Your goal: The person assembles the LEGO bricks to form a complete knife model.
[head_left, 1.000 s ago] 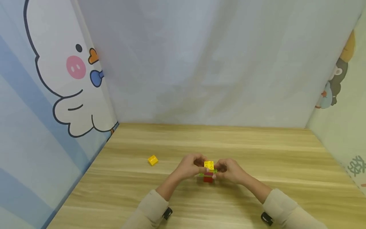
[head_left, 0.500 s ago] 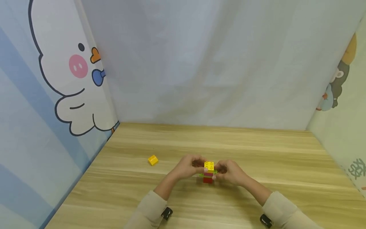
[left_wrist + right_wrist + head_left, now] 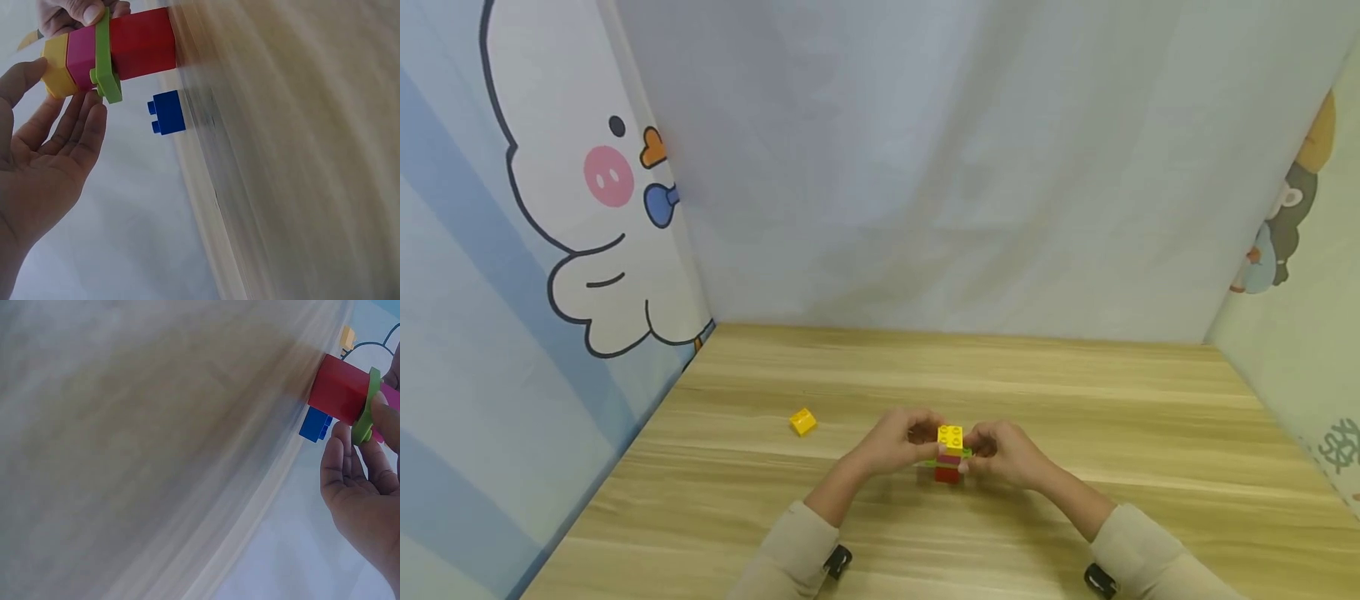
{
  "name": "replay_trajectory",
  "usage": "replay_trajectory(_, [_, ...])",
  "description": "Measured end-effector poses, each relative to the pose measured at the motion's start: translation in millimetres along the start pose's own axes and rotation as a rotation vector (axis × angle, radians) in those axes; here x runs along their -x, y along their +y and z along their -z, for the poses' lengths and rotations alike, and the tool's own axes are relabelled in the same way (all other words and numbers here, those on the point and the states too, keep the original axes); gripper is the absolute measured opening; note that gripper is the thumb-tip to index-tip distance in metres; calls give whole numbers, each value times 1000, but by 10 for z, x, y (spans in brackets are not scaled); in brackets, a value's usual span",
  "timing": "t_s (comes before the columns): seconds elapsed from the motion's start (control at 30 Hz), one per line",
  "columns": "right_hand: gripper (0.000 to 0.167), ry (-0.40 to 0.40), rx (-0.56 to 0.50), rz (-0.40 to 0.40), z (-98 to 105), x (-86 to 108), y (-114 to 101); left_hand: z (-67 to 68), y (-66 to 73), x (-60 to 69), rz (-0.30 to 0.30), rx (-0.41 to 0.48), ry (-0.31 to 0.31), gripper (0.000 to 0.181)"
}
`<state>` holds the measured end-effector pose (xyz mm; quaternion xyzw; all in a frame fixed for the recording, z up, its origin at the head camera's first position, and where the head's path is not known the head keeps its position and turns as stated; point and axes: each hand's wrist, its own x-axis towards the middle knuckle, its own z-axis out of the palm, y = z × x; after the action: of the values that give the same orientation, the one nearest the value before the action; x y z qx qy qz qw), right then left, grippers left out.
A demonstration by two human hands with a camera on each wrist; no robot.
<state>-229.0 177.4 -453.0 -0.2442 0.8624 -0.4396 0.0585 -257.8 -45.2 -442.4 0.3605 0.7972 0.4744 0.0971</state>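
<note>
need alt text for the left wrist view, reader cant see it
A left hand and a right hand hold a stack of toy bricks, shown sideways: yellow brick, pink brick, green piece, then red brick nearest the wooden table. The left hand is at the yellow end. A separate blue brick stands close by.

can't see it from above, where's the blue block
In the left wrist view, the blue block sits on the table, left of picture centre, just below the red block onscreen.

wooden table (image 3: 1075, 392): before me
pale curtain (image 3: 940, 167): beyond the table
cartoon bird (image 3: 565, 183): pink-cheeked, to my left
greenish wall (image 3: 1300, 350): to my right
</note>
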Motion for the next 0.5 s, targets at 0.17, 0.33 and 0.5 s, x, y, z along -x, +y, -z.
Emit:
replay_trajectory(0.17, [21,13,29,3,-12,1,19,29,-48,-3,-3,19,-8,33])
replay_trajectory(0.33, [22,8,20,2,-10,-4,21,73,-73,1,12,32,-42,41])
replay_trajectory(0.5, [24,1,25,5,1,0,30,113,-114,8,51,52,-54,46])
